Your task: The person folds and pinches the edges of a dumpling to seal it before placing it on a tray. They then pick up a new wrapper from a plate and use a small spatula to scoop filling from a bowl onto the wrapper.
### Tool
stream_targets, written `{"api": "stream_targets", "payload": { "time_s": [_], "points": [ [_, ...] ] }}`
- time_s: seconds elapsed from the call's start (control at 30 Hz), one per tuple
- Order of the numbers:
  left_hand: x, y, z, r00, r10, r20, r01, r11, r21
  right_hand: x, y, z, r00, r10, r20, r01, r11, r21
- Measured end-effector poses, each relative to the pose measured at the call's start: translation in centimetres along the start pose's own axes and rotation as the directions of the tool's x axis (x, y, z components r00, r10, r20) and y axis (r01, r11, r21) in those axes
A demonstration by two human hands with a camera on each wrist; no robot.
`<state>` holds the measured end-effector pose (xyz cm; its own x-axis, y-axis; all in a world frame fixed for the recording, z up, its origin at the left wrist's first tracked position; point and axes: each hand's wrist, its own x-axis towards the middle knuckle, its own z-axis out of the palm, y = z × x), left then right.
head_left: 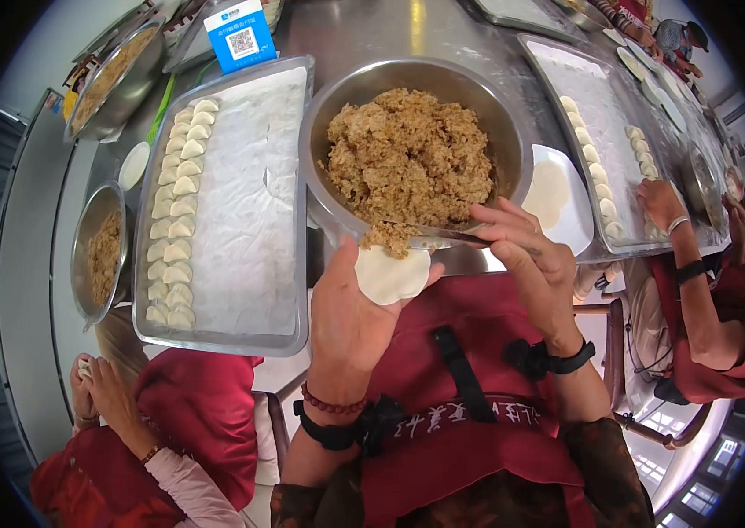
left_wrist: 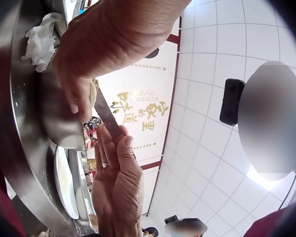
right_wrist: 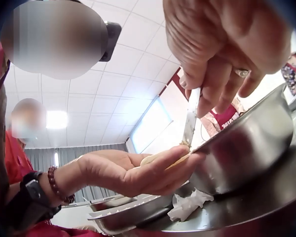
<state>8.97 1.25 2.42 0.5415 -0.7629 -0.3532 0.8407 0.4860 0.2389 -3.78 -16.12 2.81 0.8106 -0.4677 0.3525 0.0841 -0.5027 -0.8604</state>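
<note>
- Red apron (head_left: 465, 449) with white lettering.
- Left hand (head_left: 348, 308) flat, palm up, a round dough wrapper (head_left: 392, 278) lying on it.
- Right hand (head_left: 532, 253) pinching a metal spreader (head_left: 450, 235), its blade at the filling (head_left: 385, 236) on the wrapper.
- Metal bowl (head_left: 322, 119) just beyond.

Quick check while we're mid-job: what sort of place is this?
Probably a shared or commercial kitchen set up for dumpling making. It shows in the steel table, the rows of folded dumplings on trays, and the large metal bowl of what looks like filling.
</note>
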Motion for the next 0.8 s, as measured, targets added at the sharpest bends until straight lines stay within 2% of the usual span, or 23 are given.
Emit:
{"api": "stream_targets", "payload": {
  "time_s": [0.03,0.07,0.1,0.13,0.17,0.2,0.27,0.3,0.33,0.47,0.53,0.73,0.77,0.8],
  "points": [
    [0.0,0.0,0.0,1.000,0.001,0.006,-0.001,1.000,-0.016,-0.2,-0.5,0.1,0.999,-0.031,0.008,0.032,0.998,-0.056],
    [0.0,0.0,0.1,1.000,0.008,0.010,-0.008,1.000,0.028,-0.5,-1.0,0.0,0.998,-0.064,0.018,0.065,0.992,-0.111],
    [0.0,0.1,0.3,1.000,0.014,0.015,-0.015,0.997,0.072,-1.1,-1.3,0.0,0.994,-0.102,0.047,0.110,0.963,-0.246],
    [-0.1,0.1,0.3,1.000,0.021,0.020,-0.023,0.993,0.116,-1.4,-1.7,0.0,0.980,-0.172,0.101,0.195,0.938,-0.288],
    [-0.1,0.2,0.0,0.996,0.075,0.054,-0.090,0.913,0.397,-1.6,-2.1,0.0,0.958,-0.239,0.157,0.279,0.904,-0.324],
    [-0.1,0.3,-0.5,0.988,0.116,0.102,-0.154,0.752,0.641,-1.9,-2.4,0.1,0.929,-0.301,0.216,0.362,0.862,-0.354],
    [-0.3,0.4,-0.3,0.988,0.114,0.101,-0.152,0.736,0.660,-2.7,-2.7,0.3,0.887,-0.374,0.270,0.458,0.777,-0.431],
    [-0.4,0.5,0.3,0.996,0.073,0.053,-0.089,0.893,0.442,-3.2,-2.6,0.4,0.866,-0.409,0.287,0.499,0.738,-0.454],
    [-0.5,0.6,0.8,1.000,0.020,0.018,-0.023,0.982,0.189,-3.5,-2.5,0.6,0.843,-0.443,0.305,0.538,0.696,-0.476],
    [0.0,0.3,-0.2,1.000,-0.001,0.001,0.001,0.985,0.172,-4.2,-2.1,0.8,0.816,-0.472,0.333,0.577,0.674,-0.460],
    [0.1,0.1,-1.2,0.999,-0.029,0.040,0.022,0.987,0.161,-4.4,-2.1,0.5,0.837,-0.430,0.338,0.543,0.722,-0.428],
    [0.1,0.0,-2.3,0.999,0.021,-0.042,-0.017,0.995,0.100,-4.5,-2.3,-1.1,0.913,-0.317,0.256,0.386,0.875,-0.292],
    [0.0,0.0,-2.5,0.998,0.061,0.011,-0.061,0.930,0.361,-4.3,-2.4,-0.9,0.915,-0.324,0.241,0.386,0.877,-0.286],
    [-0.2,-0.1,-2.6,0.994,0.083,0.071,-0.109,0.797,0.594,-4.2,-2.4,-0.6,0.917,-0.330,0.225,0.386,0.879,-0.282]
  ]
}}
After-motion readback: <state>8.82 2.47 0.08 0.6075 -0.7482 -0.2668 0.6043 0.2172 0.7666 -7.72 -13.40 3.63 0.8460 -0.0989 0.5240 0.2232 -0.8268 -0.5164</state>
